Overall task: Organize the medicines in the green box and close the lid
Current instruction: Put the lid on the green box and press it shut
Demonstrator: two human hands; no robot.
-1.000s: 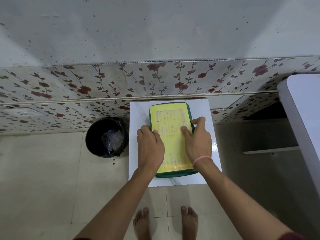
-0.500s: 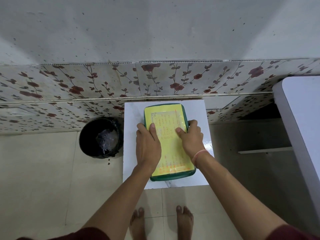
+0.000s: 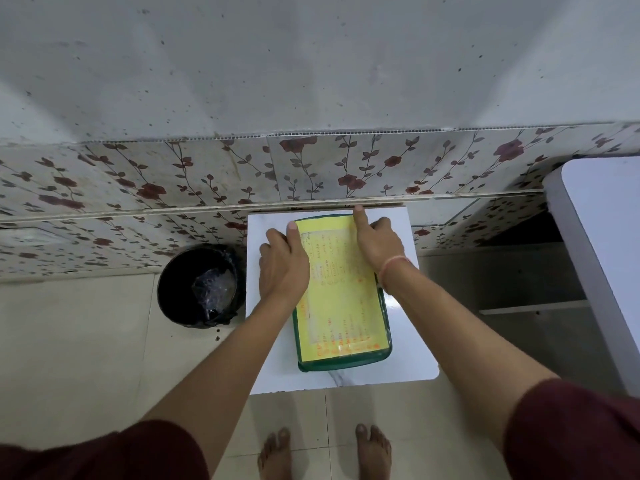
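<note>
The green box [image 3: 341,363] stands on a small white table [image 3: 410,337], its long side running away from me. Its lid, covered by a yellow printed sheet [image 3: 341,306], lies flat over the box, so no medicines show. My left hand [image 3: 284,265] rests on the far left part of the lid, thumb on top and fingers curled over the left edge. My right hand [image 3: 375,244] holds the far right edge, its index finger stretched out toward the far corner.
A black bin [image 3: 197,285] with a crumpled plastic liner stands on the floor just left of the table. A flowered wall panel [image 3: 346,168] runs right behind it. A larger white table [image 3: 602,244] is at the right. My bare feet [image 3: 277,452] are below the table's near edge.
Both hands have slid from the middle of the lid toward its far corners. The right index finger now points out past the far edge. The box stays put.
</note>
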